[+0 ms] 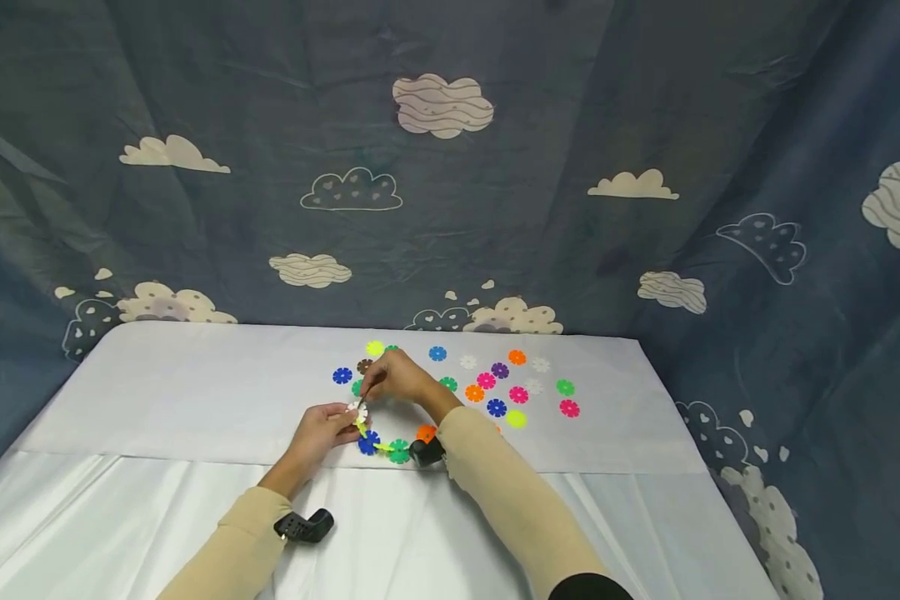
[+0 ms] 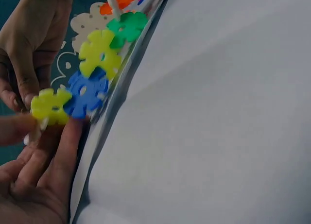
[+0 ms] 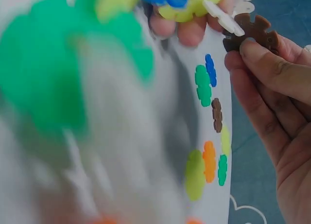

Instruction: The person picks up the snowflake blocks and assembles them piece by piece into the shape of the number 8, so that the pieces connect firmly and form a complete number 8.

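My right hand (image 1: 401, 377) pinches a brown notched flower disc (image 3: 262, 32) between thumb and fingers. The brown disc meets the edge of a white disc (image 3: 224, 19). That white disc stands at the end of a linked chain held by my left hand (image 1: 322, 429), whose thumb and fingers grip the chain near its white and yellow end. Along the chain follow a yellow disc (image 2: 51, 106), a blue disc (image 2: 85, 92), another yellow disc (image 2: 99, 54), a green disc (image 2: 127, 28), then white and orange ones. In the head view, the right forearm partly hides the chain's far end.
Loose flower discs lie scattered on the white table (image 1: 217, 392), including a blue disc (image 1: 342, 376) on the left and a pink disc (image 1: 569, 408) on the right. Behind the table hangs a dark cloud-patterned curtain (image 1: 510, 233).
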Available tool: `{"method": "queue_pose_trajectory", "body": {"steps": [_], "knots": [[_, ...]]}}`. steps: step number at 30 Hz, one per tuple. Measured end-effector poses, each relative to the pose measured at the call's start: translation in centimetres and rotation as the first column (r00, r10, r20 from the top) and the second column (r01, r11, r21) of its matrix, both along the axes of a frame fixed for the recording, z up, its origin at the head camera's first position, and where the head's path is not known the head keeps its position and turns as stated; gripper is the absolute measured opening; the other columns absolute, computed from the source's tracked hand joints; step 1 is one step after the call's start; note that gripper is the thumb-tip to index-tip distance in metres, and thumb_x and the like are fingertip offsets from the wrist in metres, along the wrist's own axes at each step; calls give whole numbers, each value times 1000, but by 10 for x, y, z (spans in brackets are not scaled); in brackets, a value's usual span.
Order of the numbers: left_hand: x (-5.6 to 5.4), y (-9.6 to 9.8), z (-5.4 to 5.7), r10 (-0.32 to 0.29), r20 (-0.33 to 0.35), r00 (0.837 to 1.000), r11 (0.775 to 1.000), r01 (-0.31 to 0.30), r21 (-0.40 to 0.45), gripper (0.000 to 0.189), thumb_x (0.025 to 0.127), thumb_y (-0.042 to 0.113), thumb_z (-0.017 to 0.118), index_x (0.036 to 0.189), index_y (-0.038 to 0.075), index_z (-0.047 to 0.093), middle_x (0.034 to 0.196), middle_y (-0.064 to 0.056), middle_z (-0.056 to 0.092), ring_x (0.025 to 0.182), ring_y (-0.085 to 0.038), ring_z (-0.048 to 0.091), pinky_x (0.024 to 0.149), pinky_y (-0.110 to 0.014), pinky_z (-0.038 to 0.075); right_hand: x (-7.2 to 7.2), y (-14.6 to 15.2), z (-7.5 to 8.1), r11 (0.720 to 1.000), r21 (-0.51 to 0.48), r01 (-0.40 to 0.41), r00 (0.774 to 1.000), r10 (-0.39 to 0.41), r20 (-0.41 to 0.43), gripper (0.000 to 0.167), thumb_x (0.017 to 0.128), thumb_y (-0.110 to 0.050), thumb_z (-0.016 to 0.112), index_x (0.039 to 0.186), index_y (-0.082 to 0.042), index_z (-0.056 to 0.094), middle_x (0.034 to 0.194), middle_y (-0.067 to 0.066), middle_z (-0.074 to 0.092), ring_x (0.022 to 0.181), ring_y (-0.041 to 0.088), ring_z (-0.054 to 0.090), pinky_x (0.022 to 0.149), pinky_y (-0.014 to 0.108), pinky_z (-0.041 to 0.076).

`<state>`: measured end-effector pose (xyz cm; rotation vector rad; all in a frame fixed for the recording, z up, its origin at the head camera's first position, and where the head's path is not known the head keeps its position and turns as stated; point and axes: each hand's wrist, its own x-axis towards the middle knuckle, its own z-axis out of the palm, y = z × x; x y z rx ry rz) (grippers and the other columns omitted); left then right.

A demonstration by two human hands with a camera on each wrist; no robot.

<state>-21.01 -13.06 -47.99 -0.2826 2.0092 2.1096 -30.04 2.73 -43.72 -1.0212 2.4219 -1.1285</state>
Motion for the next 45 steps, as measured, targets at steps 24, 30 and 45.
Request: {"method": "queue_pose_trajectory", "body": {"steps": [24,30,45], "knots": [[1,-13,3,-82,5,997,995,82,-49,55,100,30,53,139,-7,41,138,-23,46,107,-19,60,89,-29,52,28,127,-10,923,181,340,939,-344,-8,14,79,-13,80,91,-10,74,81,-2,64,75,16,51,68,25,45],[2,-17,4,-87,-15,996,992,85,-90,51,100,25,54,137,-7,44,135,-24,51,107,-14,59,89,-25,51,48,159,-21,878,275,391,910,-414,27,20,73,-14,85,89,-13,73,79,-2,59,75,16,49,66,25,44],[1,-3,0,-67,-11,998,996,67,-51,47,97,17,58,138,-2,44,133,-22,55,98,-8,61,87,-24,52,60,156,-14,892,204,402,906,-420,50,20,77,-1,79,89,-9,66,76,3,57,68,17,55,61,26,51]]}}
